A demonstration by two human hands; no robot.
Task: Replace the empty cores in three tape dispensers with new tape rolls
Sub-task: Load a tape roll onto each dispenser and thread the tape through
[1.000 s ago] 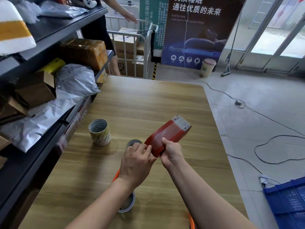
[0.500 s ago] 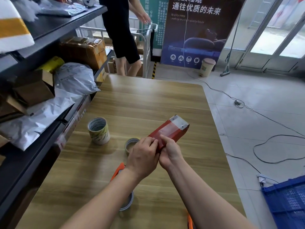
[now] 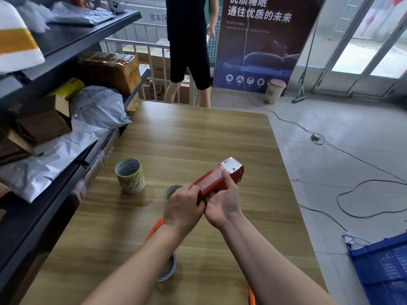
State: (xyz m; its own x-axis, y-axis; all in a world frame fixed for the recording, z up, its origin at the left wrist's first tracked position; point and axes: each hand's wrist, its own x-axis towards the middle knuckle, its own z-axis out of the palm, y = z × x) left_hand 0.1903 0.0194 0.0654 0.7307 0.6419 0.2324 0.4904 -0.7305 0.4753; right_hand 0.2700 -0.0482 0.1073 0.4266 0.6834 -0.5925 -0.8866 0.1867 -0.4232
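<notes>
Tape dispenser (image 3: pixel 217 181), red with a metal end plate, held in both our hands above a wooden desk (image 3: pixel 198 137).

We start with the desk, long and light brown, beside a dark shelf (image 3: pixel 72 38) stacked with parcels. Near the middle, our left hand (image 3: pixel 184 209) closes its fingers over the near end of the dispenser, and our right hand (image 3: pixel 222 204) wraps it from the other side, thumb lying along its top. The dispenser tilts up and away to the right. A stack of tape rolls (image 3: pixel 130 178) stands upright well to the left. Behind our left hand a smaller roll (image 3: pixel 172 191) lies flat. Under our left forearm, a grey roll (image 3: pixel 168 268) rests beside an orange dispenser (image 3: pixel 155 230), partly hidden.
</notes>
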